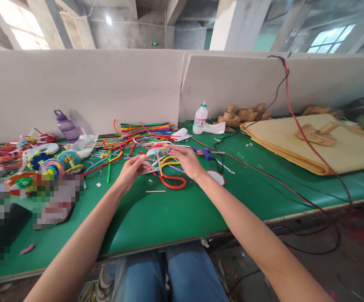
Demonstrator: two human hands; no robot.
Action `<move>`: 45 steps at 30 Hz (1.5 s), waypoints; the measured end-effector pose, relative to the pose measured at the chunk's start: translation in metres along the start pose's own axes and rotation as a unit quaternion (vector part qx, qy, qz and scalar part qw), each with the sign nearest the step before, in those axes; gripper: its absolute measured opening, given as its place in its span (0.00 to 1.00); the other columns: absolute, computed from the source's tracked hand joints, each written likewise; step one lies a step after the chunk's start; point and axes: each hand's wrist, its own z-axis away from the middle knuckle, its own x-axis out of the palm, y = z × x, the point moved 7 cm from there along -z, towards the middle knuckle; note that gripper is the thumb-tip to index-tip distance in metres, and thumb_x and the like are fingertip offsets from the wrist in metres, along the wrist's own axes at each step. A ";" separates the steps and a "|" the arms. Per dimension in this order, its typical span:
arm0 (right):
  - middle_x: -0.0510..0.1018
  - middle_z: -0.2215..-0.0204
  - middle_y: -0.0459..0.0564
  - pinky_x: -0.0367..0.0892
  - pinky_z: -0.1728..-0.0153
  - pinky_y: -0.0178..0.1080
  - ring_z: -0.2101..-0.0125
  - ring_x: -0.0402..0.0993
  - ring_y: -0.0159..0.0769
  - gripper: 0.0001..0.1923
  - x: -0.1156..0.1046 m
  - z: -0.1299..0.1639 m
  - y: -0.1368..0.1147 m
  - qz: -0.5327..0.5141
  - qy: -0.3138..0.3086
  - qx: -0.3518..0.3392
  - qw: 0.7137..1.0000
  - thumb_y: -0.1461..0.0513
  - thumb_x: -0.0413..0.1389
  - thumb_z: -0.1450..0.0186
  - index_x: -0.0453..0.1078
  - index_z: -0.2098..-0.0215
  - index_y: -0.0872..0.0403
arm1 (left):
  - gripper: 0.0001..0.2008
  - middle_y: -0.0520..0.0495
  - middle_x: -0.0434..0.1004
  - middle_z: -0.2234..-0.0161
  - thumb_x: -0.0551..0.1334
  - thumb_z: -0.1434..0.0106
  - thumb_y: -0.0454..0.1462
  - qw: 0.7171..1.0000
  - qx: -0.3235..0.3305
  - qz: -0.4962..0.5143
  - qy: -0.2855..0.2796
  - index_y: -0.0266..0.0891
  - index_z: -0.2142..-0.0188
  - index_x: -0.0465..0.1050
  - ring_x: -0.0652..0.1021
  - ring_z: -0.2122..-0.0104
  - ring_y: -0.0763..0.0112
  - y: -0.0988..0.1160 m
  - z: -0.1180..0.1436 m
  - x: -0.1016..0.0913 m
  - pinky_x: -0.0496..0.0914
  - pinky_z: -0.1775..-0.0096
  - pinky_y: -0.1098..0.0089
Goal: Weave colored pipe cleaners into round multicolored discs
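Note:
Above the green tabletop, a small rainbow-coloured pipe-cleaner craft with pale blue along its lower edge is held between my two hands. My left hand pinches its left end, the other fingers curled below. At its right end, my right hand has thumb and fingers closed on it. A thin wooden stick points down beneath the craft; whether it is attached I cannot make out. Just under the hands lies a red pipe-cleaner loop. A short cotton-swab-like stick rests nearer to me.
Loose pipe cleaners lie behind my hands. A blue glue gun and white roll are to the right, with a white bottle behind. Colourful crafts and a purple bottle stand left. Yellow sheets and a red cable occupy the right.

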 end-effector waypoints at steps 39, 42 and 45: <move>0.70 0.44 0.54 0.60 0.43 0.52 0.44 0.65 0.47 0.39 0.030 0.015 -0.010 0.371 -0.090 -0.162 0.910 0.51 0.66 0.47 0.63 0.40 0.48 | 0.08 0.47 0.82 0.67 0.63 0.41 0.41 0.888 0.295 -0.342 0.086 0.43 0.67 0.80 0.79 0.65 0.65 0.036 0.021 0.010 0.70 0.58 0.65; 0.68 0.42 0.55 0.59 0.42 0.51 0.42 0.64 0.48 0.42 0.034 0.017 -0.009 0.380 -0.098 -0.152 0.907 0.52 0.65 0.46 0.57 0.36 0.47 | 0.08 0.47 0.81 0.66 0.63 0.40 0.42 0.881 0.300 -0.356 0.080 0.43 0.67 0.80 0.78 0.64 0.64 0.037 0.023 0.013 0.70 0.56 0.63; 0.66 0.40 0.55 0.59 0.42 0.51 0.41 0.62 0.48 0.43 0.031 0.017 -0.011 0.375 -0.080 -0.143 0.913 0.53 0.64 0.45 0.55 0.35 0.47 | 0.11 0.46 0.81 0.62 0.64 0.41 0.43 0.872 0.315 -0.361 0.102 0.44 0.61 0.78 0.77 0.58 0.63 0.041 0.025 0.012 0.69 0.53 0.62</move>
